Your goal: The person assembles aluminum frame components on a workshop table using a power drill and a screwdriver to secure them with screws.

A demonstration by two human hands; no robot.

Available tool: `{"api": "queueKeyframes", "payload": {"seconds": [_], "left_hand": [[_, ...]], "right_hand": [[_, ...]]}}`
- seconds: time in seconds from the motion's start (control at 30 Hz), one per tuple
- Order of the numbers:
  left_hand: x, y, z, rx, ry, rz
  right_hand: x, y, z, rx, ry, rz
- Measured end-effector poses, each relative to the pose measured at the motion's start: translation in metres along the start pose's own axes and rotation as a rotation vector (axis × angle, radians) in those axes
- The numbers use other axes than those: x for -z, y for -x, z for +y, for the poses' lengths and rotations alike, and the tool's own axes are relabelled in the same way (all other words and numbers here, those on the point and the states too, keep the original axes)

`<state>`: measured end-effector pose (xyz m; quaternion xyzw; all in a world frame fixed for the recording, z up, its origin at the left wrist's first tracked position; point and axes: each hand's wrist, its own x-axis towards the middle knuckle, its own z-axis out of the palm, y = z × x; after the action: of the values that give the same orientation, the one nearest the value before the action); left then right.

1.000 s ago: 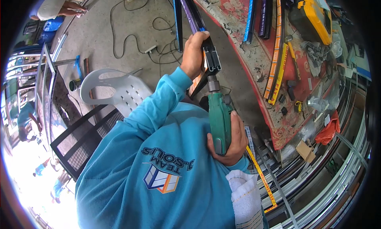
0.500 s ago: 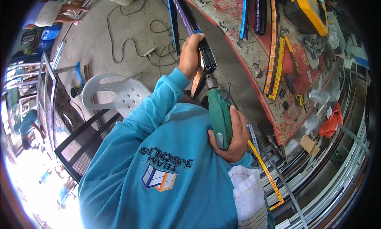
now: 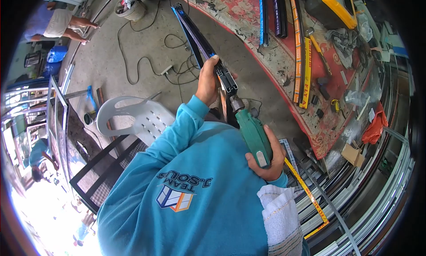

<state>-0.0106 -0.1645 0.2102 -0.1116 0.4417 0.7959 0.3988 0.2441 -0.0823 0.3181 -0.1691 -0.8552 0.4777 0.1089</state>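
My left hand (image 3: pixel 207 81) is wrapped round a long dark metal profile (image 3: pixel 195 34), near its open end. The profile slants away toward the top of the view, and a blue strip runs along it. My right hand (image 3: pixel 271 159) holds a green power drill (image 3: pixel 254 134) by its body. The drill's chuck (image 3: pixel 237 103) is right at the profile's near end; the bit is too small to make out. Behind my left hand an orange-marked strip (image 3: pixel 223 105) shows in part.
A red patterned table (image 3: pixel 266 69) at the right carries profiles, a hammer (image 3: pixel 320 51) and a yellow-black case (image 3: pixel 335 8). A white chair (image 3: pixel 146 118) stands at left, near cords (image 3: pixel 142 60) on the floor. Metal bars (image 3: pixel 355 202) lie lower right. Another person (image 3: pixel 57 23) is upper left.
The profile's near end, my left hand and the drill have shifted slightly down in the view, the drill also to the right. More of the profile's far end shows. Both hands keep their hold.
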Motion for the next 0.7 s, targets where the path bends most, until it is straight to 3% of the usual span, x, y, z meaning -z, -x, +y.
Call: {"api": "queueKeyframes", "payload": {"seconds": [0.43, 0.63, 0.7], "left_hand": [[0.012, -0.019, -0.018, -0.066, 0.113, -0.045], [0.010, -0.002, -0.020, -0.046, 0.155, -0.119], [-0.001, 0.008, -0.019, -0.069, 0.106, -0.121]], "right_hand": [[0.037, 0.023, 0.018, -0.056, -0.089, 0.060], [0.064, 0.058, 0.072, -0.313, -0.215, 0.406], [0.081, 0.065, 0.108, -0.401, -0.087, 0.736]]}}
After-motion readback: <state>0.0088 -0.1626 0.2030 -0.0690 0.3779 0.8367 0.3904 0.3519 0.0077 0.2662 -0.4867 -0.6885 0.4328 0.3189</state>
